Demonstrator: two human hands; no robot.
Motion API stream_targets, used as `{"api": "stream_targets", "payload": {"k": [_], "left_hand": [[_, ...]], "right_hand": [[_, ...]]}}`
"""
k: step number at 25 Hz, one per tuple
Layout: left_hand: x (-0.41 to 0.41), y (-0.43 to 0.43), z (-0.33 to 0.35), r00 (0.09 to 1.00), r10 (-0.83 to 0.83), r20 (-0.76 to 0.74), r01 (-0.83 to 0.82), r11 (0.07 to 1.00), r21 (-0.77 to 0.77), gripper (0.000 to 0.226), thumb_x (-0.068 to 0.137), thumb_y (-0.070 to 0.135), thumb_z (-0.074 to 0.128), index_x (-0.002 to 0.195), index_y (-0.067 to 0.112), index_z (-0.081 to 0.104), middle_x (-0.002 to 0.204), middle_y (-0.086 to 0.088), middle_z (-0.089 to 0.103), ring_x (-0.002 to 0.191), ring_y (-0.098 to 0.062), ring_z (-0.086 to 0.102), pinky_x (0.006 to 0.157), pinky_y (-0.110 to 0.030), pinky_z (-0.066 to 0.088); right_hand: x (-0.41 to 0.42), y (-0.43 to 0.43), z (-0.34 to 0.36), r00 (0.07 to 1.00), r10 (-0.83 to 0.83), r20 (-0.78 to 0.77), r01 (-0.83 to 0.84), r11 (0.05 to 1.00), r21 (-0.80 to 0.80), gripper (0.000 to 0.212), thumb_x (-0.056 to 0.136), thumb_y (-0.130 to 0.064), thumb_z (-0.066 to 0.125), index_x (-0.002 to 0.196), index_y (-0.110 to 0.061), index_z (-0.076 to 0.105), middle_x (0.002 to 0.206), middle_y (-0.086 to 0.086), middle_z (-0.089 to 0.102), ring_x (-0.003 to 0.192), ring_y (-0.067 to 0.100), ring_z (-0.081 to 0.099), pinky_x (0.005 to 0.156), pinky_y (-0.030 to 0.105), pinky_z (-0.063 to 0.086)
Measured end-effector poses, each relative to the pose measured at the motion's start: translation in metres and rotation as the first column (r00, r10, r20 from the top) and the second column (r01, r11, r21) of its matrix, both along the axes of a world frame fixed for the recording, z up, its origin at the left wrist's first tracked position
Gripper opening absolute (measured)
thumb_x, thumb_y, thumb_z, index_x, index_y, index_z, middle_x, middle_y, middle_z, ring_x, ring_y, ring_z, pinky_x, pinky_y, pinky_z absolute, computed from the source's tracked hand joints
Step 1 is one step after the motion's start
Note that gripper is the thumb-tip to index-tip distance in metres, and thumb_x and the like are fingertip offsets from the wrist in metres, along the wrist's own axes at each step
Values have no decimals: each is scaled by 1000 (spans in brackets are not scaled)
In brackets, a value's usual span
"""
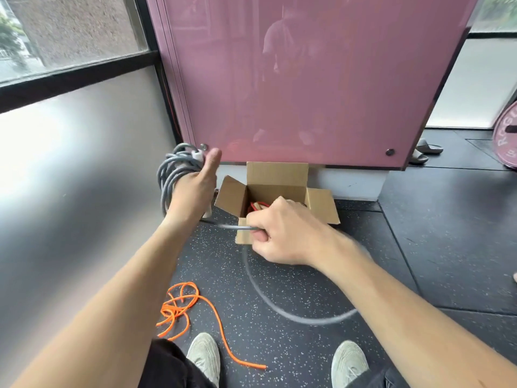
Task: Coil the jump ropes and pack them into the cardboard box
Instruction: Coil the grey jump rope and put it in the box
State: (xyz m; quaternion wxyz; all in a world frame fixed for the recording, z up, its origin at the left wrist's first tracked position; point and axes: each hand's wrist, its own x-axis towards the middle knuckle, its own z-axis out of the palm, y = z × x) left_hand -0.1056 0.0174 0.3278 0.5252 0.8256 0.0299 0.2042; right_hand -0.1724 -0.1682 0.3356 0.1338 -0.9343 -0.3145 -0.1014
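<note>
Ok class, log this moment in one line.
left hand: carries grey coil | right hand: grips grey tail | orange rope: uncoiled | box: open

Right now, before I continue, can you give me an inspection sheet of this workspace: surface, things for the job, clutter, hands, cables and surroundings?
Surface: dark speckled floor.
Job's things: cardboard box open at the foot of the pink panel, with a red rope inside; gray rope partly coiled; orange rope loose on the floor.
Clutter: sandals and a weight plate at far right.
Hands: left hand carries the gray coil, fingers hidden; right hand grips the gray rope's free length.
Cables: a thin red line beside the panel, too thin to identify.
Surroundings: pink panel; window at left.
</note>
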Motion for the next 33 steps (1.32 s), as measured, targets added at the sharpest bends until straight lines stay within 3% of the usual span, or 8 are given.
{"api": "stream_targets", "payload": {"k": [5, 11, 15, 19, 23, 26, 29, 33], "left_hand": [[-33, -19, 0, 668, -556, -494, 728, 626, 280, 76, 89, 79, 31, 83, 17, 74, 51, 3, 58, 56, -12, 60, 63, -22, 48], [-70, -71, 1, 243, -797, -553, 907, 388, -161, 30, 80, 32, 73, 64, 10, 60, 45, -3, 52, 44, -18, 54, 72, -35, 49], [-81, -80, 13, 41, -978, -202, 820, 148, -553, 30, 89, 23, 60, 61, 14, 61, 47, 0, 55, 47, -12, 61, 72, -33, 53], [-72, -71, 33, 237, -944, 229, 675, -9, -737, 34, 84, 42, 71, 61, 21, 59, 41, 11, 43, 41, -6, 48, 63, -25, 52], [-51, -64, 43, 780, -582, 231, 448, 261, -855, 45, 97, 50, 54, 61, 23, 45, 44, 10, 27, 38, -6, 29, 52, -22, 38], [-31, -47, 32, 970, -240, 30, 172, 599, -782, 47, 92, 58, 61, 66, 21, 51, 44, 6, 38, 41, -12, 38, 59, -28, 40], [-21, -22, 19, 997, -18, -81, 2, 983, -184, 61, 81, 71, 63, 70, 11, 61, 56, -9, 58, 51, -17, 57, 66, -31, 49], [-34, -1, 16, 735, -491, -468, 604, 788, 121, 63, 81, 76, 55, 64, 18, 72, 46, 3, 53, 45, -10, 54, 55, -26, 50]], "right_hand": [[20, -33, 10, 913, -311, 264, 203, 908, 368, 19, 65, -16, 66, 55, -17, 51, 43, -1, 49, 44, 29, 47, 51, 24, 34], [30, -47, -5, 899, -343, 273, 195, 870, 452, 35, 65, -11, 68, 54, -22, 37, 40, -10, 28, 43, 24, 32, 47, 25, 30], [42, -50, -16, 937, -330, -114, 329, 727, 603, 33, 72, -17, 72, 56, -9, 44, 48, -4, 38, 53, 14, 33, 52, 30, 32], [34, -43, -25, 919, -266, -292, 334, 917, 218, 18, 80, -25, 59, 73, -8, 62, 72, 5, 65, 70, 20, 59, 73, 36, 52], [12, -4, -36, 858, -186, -480, 248, 966, 69, 19, 86, -33, 67, 78, -23, 53, 71, -10, 55, 65, 8, 50, 66, 30, 45], [-10, 25, -31, 902, -80, -425, 50, 995, -83, 20, 90, -41, 61, 97, -27, 49, 79, -7, 50, 74, 17, 54, 59, 32, 36], [-23, 30, -19, 971, 10, -240, -31, 996, -84, 13, 88, -32, 61, 99, -28, 55, 80, -1, 58, 77, 27, 58, 64, 34, 44], [2, -8, 2, 971, -224, 79, 196, 944, 267, 10, 74, -18, 68, 76, -24, 60, 54, -8, 55, 52, 12, 53, 53, 26, 38]]}}
